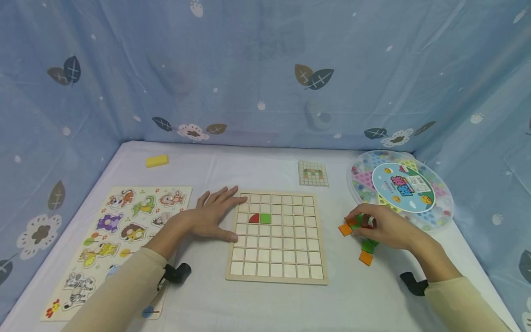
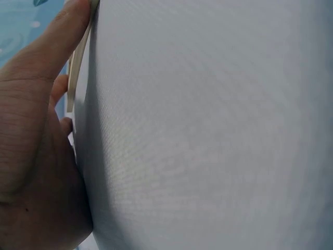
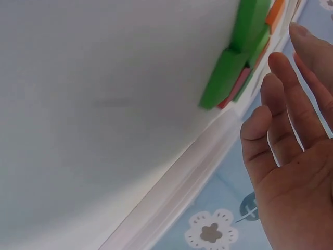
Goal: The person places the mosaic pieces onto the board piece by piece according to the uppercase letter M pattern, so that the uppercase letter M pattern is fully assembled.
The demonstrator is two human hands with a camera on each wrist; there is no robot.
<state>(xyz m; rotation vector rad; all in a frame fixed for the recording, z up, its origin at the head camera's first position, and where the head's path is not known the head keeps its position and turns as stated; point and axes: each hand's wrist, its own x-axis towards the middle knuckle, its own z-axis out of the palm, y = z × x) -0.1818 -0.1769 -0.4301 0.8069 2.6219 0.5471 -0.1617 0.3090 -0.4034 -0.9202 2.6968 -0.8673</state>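
Note:
A wooden grid board [image 1: 277, 279] lies in the middle of the table. Side by side in its grid sit a red quarter-round tile [image 1: 255, 219] and a green square tile [image 1: 265, 218]. My left hand [image 1: 215, 215] rests at the board's left edge, fingers spread, the thumb and a fingertip touching the frame. To the right of the board, my right hand [image 1: 386, 226] hovers over a small pile of tiles, its fingers loosely bent. Orange tiles [image 1: 366, 258] and green tiles [image 3: 223, 78] show in the pile, with some red partly hidden. Nothing visible is held between the right fingers.
An animal puzzle board [image 1: 134, 214] lies at the left, partly under the left sleeve. Behind the grid board is a small pattern card [image 1: 313, 174]. A round board game [image 1: 441, 193] lies at the right, close to the right hand. A yellow block [image 1: 156, 161] sits at the back left.

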